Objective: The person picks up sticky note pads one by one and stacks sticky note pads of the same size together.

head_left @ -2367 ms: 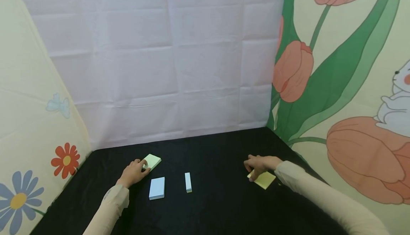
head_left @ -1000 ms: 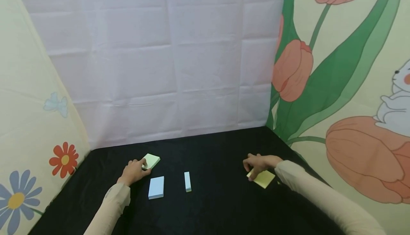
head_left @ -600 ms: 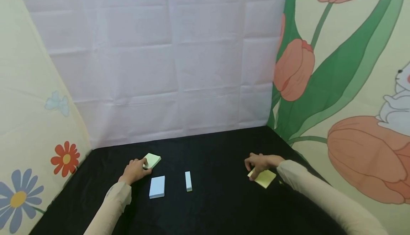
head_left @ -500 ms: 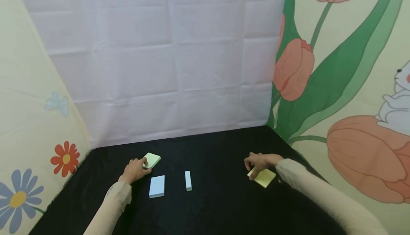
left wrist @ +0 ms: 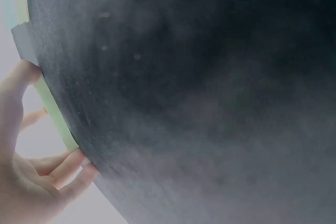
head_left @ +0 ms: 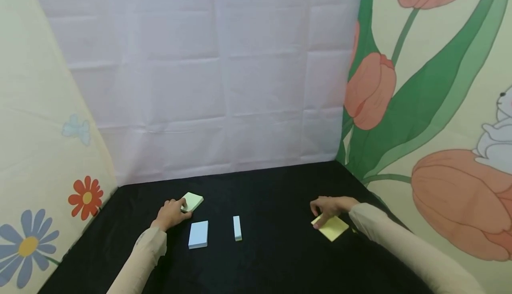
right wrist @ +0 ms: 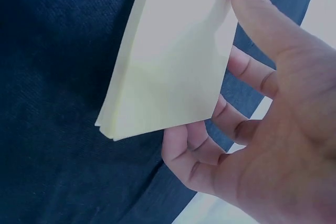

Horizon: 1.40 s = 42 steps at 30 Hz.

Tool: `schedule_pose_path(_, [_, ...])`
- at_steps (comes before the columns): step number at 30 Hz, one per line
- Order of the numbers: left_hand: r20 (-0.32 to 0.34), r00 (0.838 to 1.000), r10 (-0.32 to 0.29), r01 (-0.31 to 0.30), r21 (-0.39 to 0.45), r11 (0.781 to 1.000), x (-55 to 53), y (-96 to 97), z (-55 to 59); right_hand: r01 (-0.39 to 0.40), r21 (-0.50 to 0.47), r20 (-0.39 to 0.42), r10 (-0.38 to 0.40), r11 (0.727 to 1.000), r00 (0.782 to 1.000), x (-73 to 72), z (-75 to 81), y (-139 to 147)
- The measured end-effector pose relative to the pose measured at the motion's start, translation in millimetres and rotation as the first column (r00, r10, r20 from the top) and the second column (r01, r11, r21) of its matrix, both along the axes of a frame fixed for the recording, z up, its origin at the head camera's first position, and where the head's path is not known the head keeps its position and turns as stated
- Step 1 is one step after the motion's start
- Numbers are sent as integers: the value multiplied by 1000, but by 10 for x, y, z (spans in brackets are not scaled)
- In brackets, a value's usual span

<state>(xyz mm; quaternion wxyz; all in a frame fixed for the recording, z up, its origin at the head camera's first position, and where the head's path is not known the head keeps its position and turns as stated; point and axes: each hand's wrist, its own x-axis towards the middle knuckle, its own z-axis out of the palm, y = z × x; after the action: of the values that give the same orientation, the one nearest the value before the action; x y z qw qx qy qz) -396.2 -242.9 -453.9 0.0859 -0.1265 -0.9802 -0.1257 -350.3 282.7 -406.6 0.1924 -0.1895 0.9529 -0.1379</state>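
At the left of the black table, my left hand [head_left: 170, 215] grips a pale green sticky note pad [head_left: 194, 201], thumb at its near edge. The left wrist view shows that pad's green edge [left wrist: 56, 114] between thumb and fingers. Over on the right, my right hand [head_left: 332, 207] holds a yellow sticky note pad [head_left: 335, 230] lying cornerwise. In the right wrist view the yellow pad [right wrist: 173, 61] has thumb and fingers at its edges, and its sheets fan slightly at one corner. A light blue pad [head_left: 198, 234] lies near my left hand.
A narrow pale blue strip pad [head_left: 237, 227] with a yellowish base lies mid-table. A small yellow-green bit [head_left: 354, 230] shows by the right sleeve. White cloth [head_left: 200, 85] hangs behind the black tabletop [head_left: 272, 258]; flower-printed cloth [head_left: 440, 107] stands at the sides.
The head view has shifted slightly. My right fingers and thumb have moved a little on the yellow pad, and more of it shows. My left hand stays on the green pad.
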Motion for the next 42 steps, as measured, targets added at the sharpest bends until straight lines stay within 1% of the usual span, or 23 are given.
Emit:
schedule_pose_path(4, [4, 1000, 7, -7, -4, 1000, -1, 10, -2, -43, 4, -33, 44, 999, 998, 10, 3, 3])
schedule_pose_path(7, [-1, 1000, 6, -6, -6, 1000, -7, 18, 5, -62, -7, -46, 61, 998, 997, 3, -4, 10])
schedule_pose_path(12, [12, 1000, 16, -16, -4, 1000, -5, 15, 5, -49, -58, -9, 49, 997, 999, -2, 3, 15])
schedule_pose_path(17, [10, 1000, 8, -8, 1, 1000, -15, 22, 9, -39, -96, 36, 43, 995, 998, -21, 32, 44])
schedule_pose_path(20, [9, 1000, 4, -4, 6, 1000, -10, 18, 9, -43, -108, 56, 49, 993, 997, -39, 70, 53])
schedule_pose_path(25, [9, 1000, 6, -6, 16, 1000, 11, 15, 10, -47, -112, 63, 55, 993, 997, -35, 122, 61])
schedule_pose_path(29, [14, 1000, 4, -4, 19, 1000, 14, 24, 18, -35, -121, 86, 46, 992, 995, -12, 96, 74])
schedule_pose_path(33, [16, 1000, -8, 8, 20, 1000, 15, 25, 29, -13, -128, 107, 27, 992, 994, 6, 39, 81])
schedule_pose_path(36, [16, 1000, 3, -3, 19, 1000, 10, 16, 31, -18, -139, 98, 32, 990, 995, -2, 27, 84])
schedule_pose_path(42, [24, 1000, 10, -11, 15, 1000, 34, 17, 39, -21, -150, 93, 35, 988, 995, 10, 29, 90])
